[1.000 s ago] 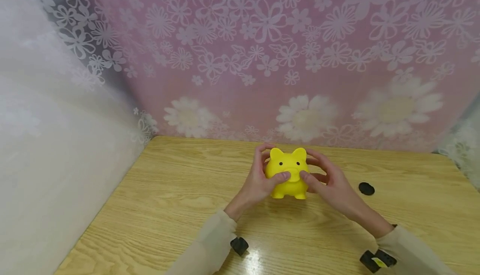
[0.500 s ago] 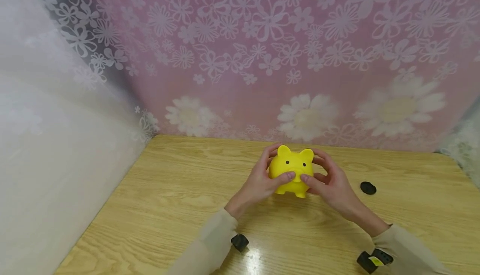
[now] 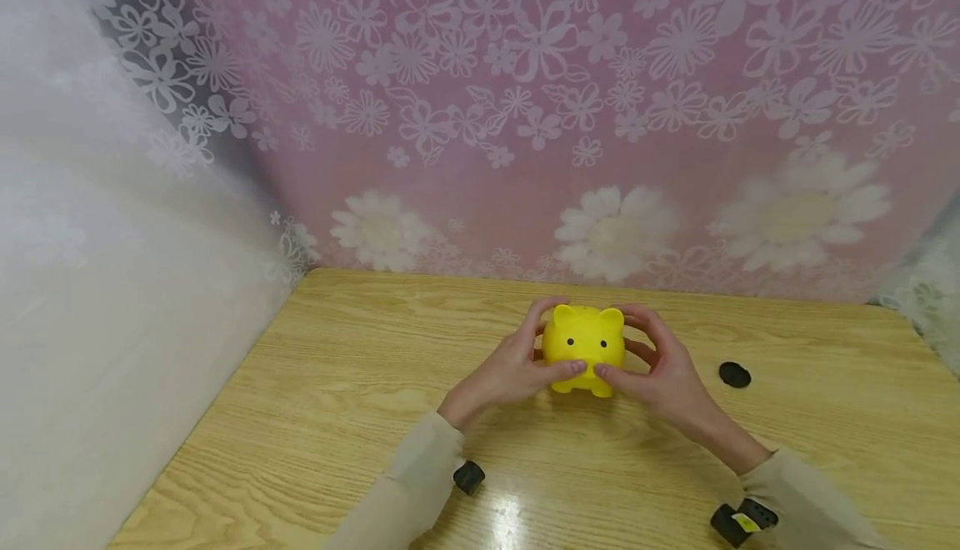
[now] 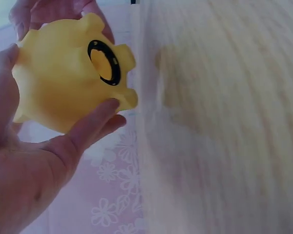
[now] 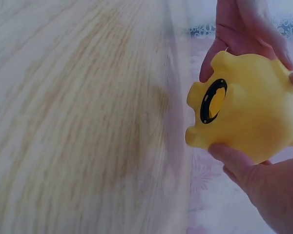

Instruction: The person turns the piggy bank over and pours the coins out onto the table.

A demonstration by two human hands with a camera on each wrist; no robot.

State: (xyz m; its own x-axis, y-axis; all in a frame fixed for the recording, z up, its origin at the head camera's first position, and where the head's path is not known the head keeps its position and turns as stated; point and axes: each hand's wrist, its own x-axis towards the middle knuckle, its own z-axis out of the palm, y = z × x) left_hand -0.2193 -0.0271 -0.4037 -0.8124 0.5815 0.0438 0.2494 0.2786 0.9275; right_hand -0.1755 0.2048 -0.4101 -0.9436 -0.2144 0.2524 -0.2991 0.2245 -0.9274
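A yellow piggy bank (image 3: 583, 325), with small black eyes, faces the head camera between both hands. The left hand (image 3: 517, 367) grips its left side, thumb over the snout and fingers round the back. Mirroring it, the right hand (image 3: 667, 375) holds the other side, its thumb tip also at the snout. Both wrist views show the pig's feet held off the table. In its belly is a round opening with a black ring (image 4: 115, 66), seen as well in the right wrist view as a dark ring (image 5: 205, 105).
To the right of the right hand a flat black disc (image 3: 735, 374) lies on the wooden table (image 3: 322, 417). Behind the table hangs a pink flowered cloth (image 3: 465, 200); a pale cloth (image 3: 135, 283) covers the left side. Each sleeve has a black wrist device.
The piggy bank leaned sideways half a second ago and now sits level between the hands, its head tipped further toward the head camera. Both hands have kept their hold.
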